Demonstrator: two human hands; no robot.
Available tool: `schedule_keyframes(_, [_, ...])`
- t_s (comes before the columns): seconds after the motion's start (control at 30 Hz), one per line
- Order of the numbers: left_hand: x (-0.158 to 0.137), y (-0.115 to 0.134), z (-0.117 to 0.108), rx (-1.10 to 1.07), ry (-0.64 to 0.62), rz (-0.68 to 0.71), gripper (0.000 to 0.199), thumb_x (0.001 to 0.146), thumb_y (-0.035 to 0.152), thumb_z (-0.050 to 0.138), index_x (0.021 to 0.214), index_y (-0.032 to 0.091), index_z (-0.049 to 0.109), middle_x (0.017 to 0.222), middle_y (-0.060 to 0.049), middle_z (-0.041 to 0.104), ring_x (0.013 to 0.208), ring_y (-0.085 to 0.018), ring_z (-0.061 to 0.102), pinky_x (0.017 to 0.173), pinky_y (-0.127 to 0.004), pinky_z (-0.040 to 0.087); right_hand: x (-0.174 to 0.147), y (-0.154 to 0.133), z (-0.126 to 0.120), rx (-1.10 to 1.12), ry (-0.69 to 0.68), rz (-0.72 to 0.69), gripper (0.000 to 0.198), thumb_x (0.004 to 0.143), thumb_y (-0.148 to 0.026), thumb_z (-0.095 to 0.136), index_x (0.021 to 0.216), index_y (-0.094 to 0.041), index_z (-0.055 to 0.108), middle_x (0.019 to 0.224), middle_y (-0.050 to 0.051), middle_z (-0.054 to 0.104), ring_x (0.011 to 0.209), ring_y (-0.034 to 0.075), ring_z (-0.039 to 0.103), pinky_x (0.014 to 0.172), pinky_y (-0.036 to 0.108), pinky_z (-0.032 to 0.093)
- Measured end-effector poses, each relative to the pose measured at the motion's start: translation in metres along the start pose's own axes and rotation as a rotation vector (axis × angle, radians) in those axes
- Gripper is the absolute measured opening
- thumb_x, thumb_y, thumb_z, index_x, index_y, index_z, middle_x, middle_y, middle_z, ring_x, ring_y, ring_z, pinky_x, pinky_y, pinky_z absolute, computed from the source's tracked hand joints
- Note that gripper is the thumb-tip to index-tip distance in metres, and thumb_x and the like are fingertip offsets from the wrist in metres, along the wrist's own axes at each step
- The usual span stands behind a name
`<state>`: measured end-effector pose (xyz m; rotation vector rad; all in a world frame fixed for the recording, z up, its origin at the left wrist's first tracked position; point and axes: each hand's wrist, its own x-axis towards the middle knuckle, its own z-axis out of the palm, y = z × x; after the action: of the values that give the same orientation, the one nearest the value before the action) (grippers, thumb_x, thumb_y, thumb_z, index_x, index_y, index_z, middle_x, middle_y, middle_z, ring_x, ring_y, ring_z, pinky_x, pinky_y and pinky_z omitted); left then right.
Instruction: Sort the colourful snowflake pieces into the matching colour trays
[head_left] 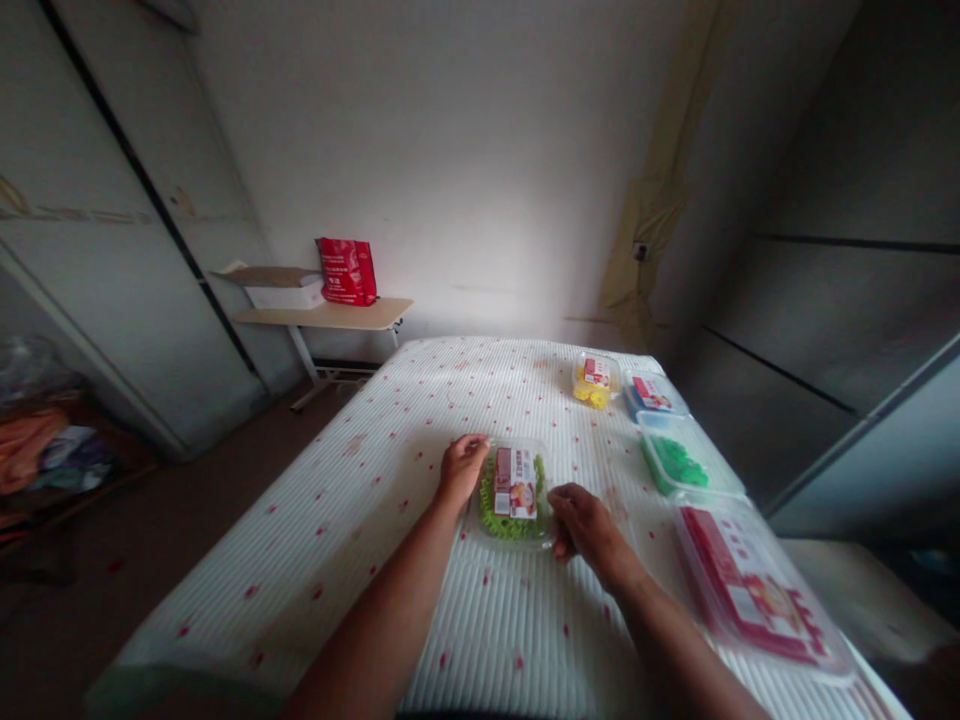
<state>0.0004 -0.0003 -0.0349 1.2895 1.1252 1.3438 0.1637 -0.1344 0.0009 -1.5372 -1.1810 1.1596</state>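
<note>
2 hands are working on 1 clear tub [517, 545], which is sitting mid-cloth, in front of the person, w/ lime-green pcs [491, 518] filling it & 1 printed label [516, 482] showing on top. L hand [461, 467] is pinching the tub's far-L corner, thumb & fingertips closing on the rim. R hand [589, 525] is gripping the R edge btwn thumb & index, its other fingers curling in; exact hold of those is hiding, can't tell.

4 more tubs are lining the R side of the cloth, all well apart from the hands. Far to near: 1 yellow tub [611, 374], 1 blue tub [677, 404], 1 green tub [716, 468], 1 red tub [814, 572]. That's making 5 tubs total. Labels are showing on yellow, blue & red.

1 white ribbed cloth [360, 560] w/ small red marks is covering the big surface; too many marks for a quick count.

Behind, on the L, 1 small table [360, 314] is holding 2 items: 1 white box [285, 295] & 1 red bag [349, 272], standing side by side. 1 wall socket [640, 251] is showing on the back wall.
</note>
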Motion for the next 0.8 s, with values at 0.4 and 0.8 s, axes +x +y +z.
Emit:
schedule_keyframes(0.4, [-0.018,0.016,-0.013,0.056,-0.078,-0.085,0.045,0.067,0.041,0.065,0.103,0.014,0.062,0.084,-0.004,0.067,0.085,-0.021,0.062,0.077,-0.031,0.047,-0.018,-0.014,-0.002,0.118,-0.125,0.084,0.056,0.067,-0.054,0.060,0.107,-0.017,0.044,0.053,-0.007,0.054,0.040,0.011,0.051,0.040,0.023,0.041])
schedule_keyframes(0.8, [-0.086,0.019,-0.044,-0.153,-0.575,0.018,0.096,0.075,0.037,0.067,0.145,0.024,0.002,0.149,-0.012,0.026,0.134,-0.027,0.031,0.109,-0.043,0.026,-0.023,-0.007,0.001,0.250,-0.206,0.166,0.076,0.058,-0.055,0.066,0.116,-0.017,0.036,0.057,-0.006,0.061,0.041,0.012,0.054,0.043,0.023,0.041])
